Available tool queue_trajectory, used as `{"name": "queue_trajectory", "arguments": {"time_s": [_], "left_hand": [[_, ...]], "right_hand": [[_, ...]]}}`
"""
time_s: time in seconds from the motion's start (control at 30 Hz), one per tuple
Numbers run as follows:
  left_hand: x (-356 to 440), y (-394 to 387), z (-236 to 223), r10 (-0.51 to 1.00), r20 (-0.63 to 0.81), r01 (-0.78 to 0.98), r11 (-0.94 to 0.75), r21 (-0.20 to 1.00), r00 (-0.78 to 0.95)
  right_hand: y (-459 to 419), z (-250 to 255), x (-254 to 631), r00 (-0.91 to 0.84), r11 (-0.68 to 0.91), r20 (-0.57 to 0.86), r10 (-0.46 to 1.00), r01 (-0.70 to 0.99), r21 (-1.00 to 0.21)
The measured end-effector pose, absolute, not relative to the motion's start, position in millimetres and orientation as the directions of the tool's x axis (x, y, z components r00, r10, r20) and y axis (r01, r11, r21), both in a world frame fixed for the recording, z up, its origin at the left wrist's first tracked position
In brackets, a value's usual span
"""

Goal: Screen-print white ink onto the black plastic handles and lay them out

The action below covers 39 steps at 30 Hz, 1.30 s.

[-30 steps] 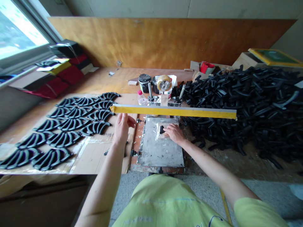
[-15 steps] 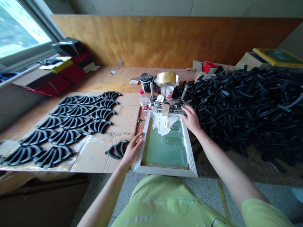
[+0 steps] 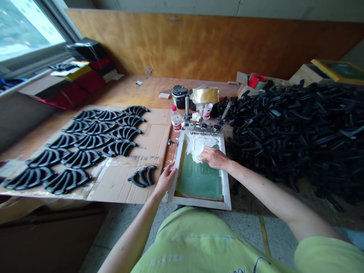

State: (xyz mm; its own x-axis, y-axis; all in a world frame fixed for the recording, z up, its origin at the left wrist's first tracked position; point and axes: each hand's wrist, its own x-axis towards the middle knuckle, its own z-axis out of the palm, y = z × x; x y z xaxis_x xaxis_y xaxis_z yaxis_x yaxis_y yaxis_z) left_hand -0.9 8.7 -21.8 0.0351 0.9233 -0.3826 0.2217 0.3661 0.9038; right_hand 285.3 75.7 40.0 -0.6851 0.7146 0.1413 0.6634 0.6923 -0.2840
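Screen frame [image 3: 200,204] lies flat on the bench in front of the person, its pale rails around a green mesh [image 3: 199,185]. Across the far part of that mesh spreads thick white paste [image 3: 196,146]. The right hand [image 3: 214,158] is over the frame, at the near edge of the paste, with its fingers curled inward and close together — what they grip, if anything, is hidden, so I cannot tell. The left hand [image 3: 167,177] is at the frame's left rail, fingers stretched forward along it; whether they pinch the rail I cannot tell.

Just behind the frame sits a metal clamp bar [image 3: 201,129], with a red-capped bottle [image 3: 175,121] near the frame's far left corner. Farther behind are a dark tub [image 3: 179,98], a yellow roll of tape [image 3: 206,94] and a paper cup [image 3: 207,111].

Left of the frame, cardboard [image 3: 112,182] carries rows of black ribbed pieces [image 3: 81,158] — and, nearer the frame, a single black piece [image 3: 148,175]. Right of the frame rises a large heap of black parts [image 3: 287,129].
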Motion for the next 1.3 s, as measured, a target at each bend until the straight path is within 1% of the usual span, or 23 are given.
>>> {"name": "queue_trajectory", "arguments": {"time_s": [0.07,0.13,0.2,0.23,0.3,0.4,0.47,0.53,0.6,0.67,0.73,0.8,0.87,0.9,0.93,0.97,1.0,1.03,1.1,1.13,1.17,1.23,1.3], "left_hand": [[-1,9,-21,0.924,-0.38,0.211,0.364,0.907,0.038],[-1,8,-17,0.924,-0.38,0.189,0.366,0.911,0.044],[-1,8,-12,0.922,-0.384,0.156,0.373,0.915,0.05],[-1,8,-9,0.921,-0.386,0.136,0.376,0.917,0.055],[0,7,-3,0.92,-0.386,0.097,0.379,0.92,0.069],[2,5,6,0.919,-0.388,0.073,0.383,0.921,0.077],[2,5,14,0.916,-0.392,0.073,0.386,0.919,0.085],[2,5,26,0.914,-0.392,0.081,0.385,0.919,0.106],[0,6,44,0.917,-0.38,0.099,0.369,0.924,0.123],[0,8,68,0.927,-0.354,0.11,0.342,0.933,0.124],[3,14,93,0.94,-0.323,0.104,0.312,0.945,0.115],[11,24,116,0.967,-0.238,0.041,0.235,0.971,0.093],[21,40,135,0.994,-0.097,-0.062,0.101,0.993,0.056],[26,50,142,0.998,-0.033,-0.113,0.038,0.993,0.044],[31,59,147,0.999,0.009,-0.155,-0.002,0.988,0.045],[36,67,149,0.999,0.024,-0.184,-0.014,0.983,0.049],[40,74,149,0.999,0.019,-0.207,-0.008,0.978,0.05],[44,77,146,0.999,0.005,-0.231,0.004,0.973,0.038],[52,74,130,0.999,-0.051,-0.266,0.048,0.963,-0.007],[56,67,118,0.993,-0.119,-0.268,0.114,0.957,0.001],[62,58,105,0.976,-0.215,-0.257,0.219,0.941,0.044],[72,33,76,0.88,-0.433,-0.196,0.468,0.862,0.197],[78,10,50,0.782,-0.556,-0.161,0.61,0.776,0.283]], "right_hand": [[77,45,288,-0.711,0.702,0.118,0.693,0.63,-0.331],[82,48,286,-0.654,0.647,0.121,0.747,0.673,-0.359],[84,44,281,-0.559,0.585,0.186,0.808,0.729,-0.354],[82,41,280,-0.532,0.578,0.227,0.816,0.74,-0.343],[72,33,279,-0.544,0.613,0.285,0.789,0.721,-0.324],[64,30,284,-0.585,0.648,0.279,0.761,0.671,-0.36],[73,38,285,-0.529,0.588,0.259,0.808,0.7,-0.406],[95,51,282,-0.429,0.495,0.248,0.869,0.758,-0.424],[121,65,283,-0.324,0.403,0.252,0.912,0.822,-0.402],[142,76,294,-0.219,0.315,0.277,0.936,0.874,-0.371],[150,79,319,-0.081,0.211,0.324,0.943,0.896,-0.39],[145,73,349,0.112,0.065,0.336,0.935,0.878,-0.474],[129,56,373,0.294,-0.096,0.281,0.913,0.827,-0.554],[119,45,379,0.344,-0.151,0.244,0.907,0.805,-0.574],[108,32,379,0.346,-0.165,0.215,0.913,0.796,-0.582],[97,20,375,0.297,-0.133,0.196,0.935,0.803,-0.581],[88,8,367,0.203,-0.064,0.182,0.962,0.817,-0.573],[79,-1,357,0.071,0.04,0.178,0.982,0.833,-0.553],[66,-11,331,-0.159,0.222,0.17,0.973,0.847,-0.483],[61,-11,318,-0.224,0.277,0.169,0.96,0.852,-0.445],[56,-9,305,-0.242,0.294,0.175,0.954,0.861,-0.414],[43,2,279,-0.224,0.293,0.214,0.951,0.873,-0.389],[27,14,256,-0.3,0.387,0.267,0.916,0.838,-0.386]]}}
